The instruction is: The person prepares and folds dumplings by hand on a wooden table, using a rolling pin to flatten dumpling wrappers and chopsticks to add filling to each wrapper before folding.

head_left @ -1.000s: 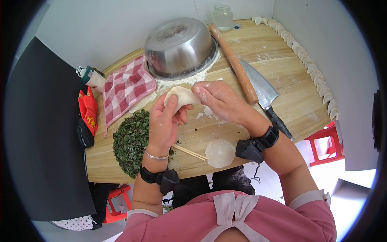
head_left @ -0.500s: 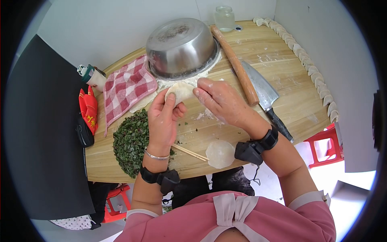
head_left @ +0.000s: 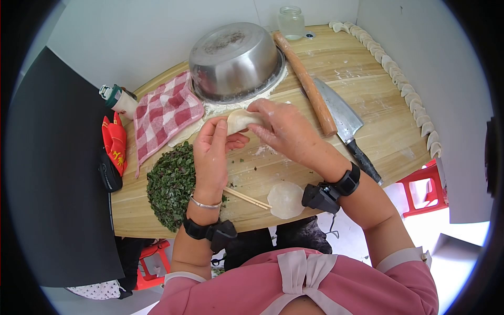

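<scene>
A folded, pale dumpling (head_left: 240,121) is held up over the table between both hands. My left hand (head_left: 211,152) pinches its left end between thumb and fingers. On the other end, my right hand (head_left: 283,128) has its thumb and fingers closed round the dough. Below my left hand lies a big heap of chopped greens (head_left: 170,184). A pair of chopsticks (head_left: 247,198) rests beside the heap, its ends near a flat round dough wrapper (head_left: 286,200) at the front edge.
An upturned steel basin (head_left: 233,63) stands at the back on floury wood. Right of it lie a rolling pin (head_left: 307,86) and a cleaver (head_left: 338,113). Finished dumplings (head_left: 401,84) line the right edge. A checked cloth (head_left: 168,113), a bottle (head_left: 119,100) and a glass jar (head_left: 291,23) stand around.
My right hand has moved from the dumpling's tip to wrap more of its right side. The dumpling has shifted slightly right and tilted flatter.
</scene>
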`<state>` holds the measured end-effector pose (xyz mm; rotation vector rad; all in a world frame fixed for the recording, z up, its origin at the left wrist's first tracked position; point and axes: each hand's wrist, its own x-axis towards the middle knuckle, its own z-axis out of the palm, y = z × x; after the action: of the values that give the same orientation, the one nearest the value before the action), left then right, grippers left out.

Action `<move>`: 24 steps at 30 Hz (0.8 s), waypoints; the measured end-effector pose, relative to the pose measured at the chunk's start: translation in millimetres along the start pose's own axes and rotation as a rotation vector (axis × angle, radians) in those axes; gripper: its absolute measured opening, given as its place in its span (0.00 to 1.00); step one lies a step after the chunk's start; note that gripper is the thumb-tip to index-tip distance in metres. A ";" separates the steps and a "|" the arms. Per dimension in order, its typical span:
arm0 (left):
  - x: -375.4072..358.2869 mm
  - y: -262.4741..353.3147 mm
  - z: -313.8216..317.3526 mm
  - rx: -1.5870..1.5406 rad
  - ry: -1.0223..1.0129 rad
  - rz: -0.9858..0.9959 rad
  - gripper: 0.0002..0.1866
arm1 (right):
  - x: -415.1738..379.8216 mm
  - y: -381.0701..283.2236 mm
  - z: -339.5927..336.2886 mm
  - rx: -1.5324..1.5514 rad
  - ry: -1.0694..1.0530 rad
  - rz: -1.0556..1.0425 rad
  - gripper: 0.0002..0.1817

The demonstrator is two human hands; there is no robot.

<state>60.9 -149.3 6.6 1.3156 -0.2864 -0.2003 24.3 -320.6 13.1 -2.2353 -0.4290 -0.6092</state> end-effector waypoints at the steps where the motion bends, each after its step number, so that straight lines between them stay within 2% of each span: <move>1: 0.5 -0.9 -2.0 0.021 -0.029 0.006 0.09 | 0.7 -1.0 -1.4 0.017 0.027 0.057 0.16; 2: 0.0 -1.8 -3.5 0.021 -0.029 0.006 0.09 | 1.3 -2.1 -2.6 0.035 0.054 0.113 0.15; 4: -2.1 -3.1 -5.9 0.223 -0.035 0.092 0.08 | 1.5 -3.5 -4.9 0.039 0.056 0.108 0.16; 7: -4.0 -3.0 -3.5 0.269 -0.014 0.156 0.08 | 1.0 -1.4 -1.9 0.039 0.076 0.059 0.16; 9: -6.2 0.2 -0.4 0.280 -0.011 0.149 0.08 | 0.2 0.7 0.3 0.033 0.094 0.015 0.16; 14: -9.6 1.7 3.6 0.310 -0.021 0.092 0.07 | 1.4 -4.0 -5.3 -0.033 0.101 0.096 0.13; 18: -10.8 1.7 6.6 0.272 -0.058 0.106 0.05 | 1.4 0.6 -6.0 -0.061 0.140 0.082 0.13; 20: -13.0 3.4 6.1 0.250 -0.026 0.129 0.05 | 1.9 -3.4 -10.6 0.044 0.182 0.146 0.13; 22: -13.0 4.9 6.3 0.277 -0.002 0.149 0.06 | -3.6 -24.8 -26.3 -0.047 0.155 0.136 0.14; 24: -8.7 -0.8 1.8 0.277 0.015 0.151 0.06 | -16.2 -48.1 -40.0 -0.096 0.131 -0.034 0.14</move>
<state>52.1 -148.4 5.4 1.5614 -0.4101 -0.0235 -23.7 -321.2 56.3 -2.2663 -0.3785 -0.8043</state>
